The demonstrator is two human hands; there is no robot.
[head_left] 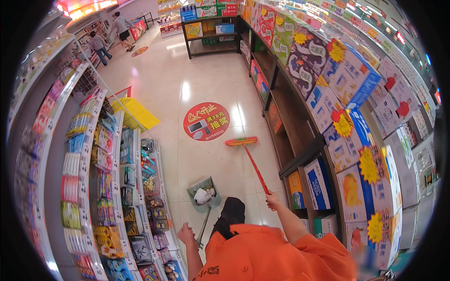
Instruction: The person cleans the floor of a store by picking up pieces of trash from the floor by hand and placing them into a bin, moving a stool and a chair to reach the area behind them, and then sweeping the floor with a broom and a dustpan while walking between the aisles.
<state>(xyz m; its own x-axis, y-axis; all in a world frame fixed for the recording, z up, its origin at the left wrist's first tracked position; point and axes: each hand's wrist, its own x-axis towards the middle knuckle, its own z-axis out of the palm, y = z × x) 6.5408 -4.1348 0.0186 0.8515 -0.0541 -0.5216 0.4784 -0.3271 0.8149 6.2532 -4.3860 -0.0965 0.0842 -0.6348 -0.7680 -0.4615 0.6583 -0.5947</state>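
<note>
Looking down from my head, I take the round red floor sticker (206, 121) as my marker on the pale tiled aisle. My right hand (272, 200) is closed around the end of the red broom handle (256, 166), which slants up and away from me so that the broom head (241, 141), with its orange and green bristles, rests on the tiles just on my side of the sticker and a little to its right. My left hand (185, 233) is wrapped around the thin metal stem of the grey dustpan (204, 193); the pan sits on the floor well on my side of the sticker, almost straight below it, with crumpled white scraps inside. So the pan lies between my two hands and slightly ahead of them, and the broom head is further out, beyond the pan. Shelves of small packets (101, 178) run left of the sticker, and stacked cartons (347, 140) line its right.
</note>
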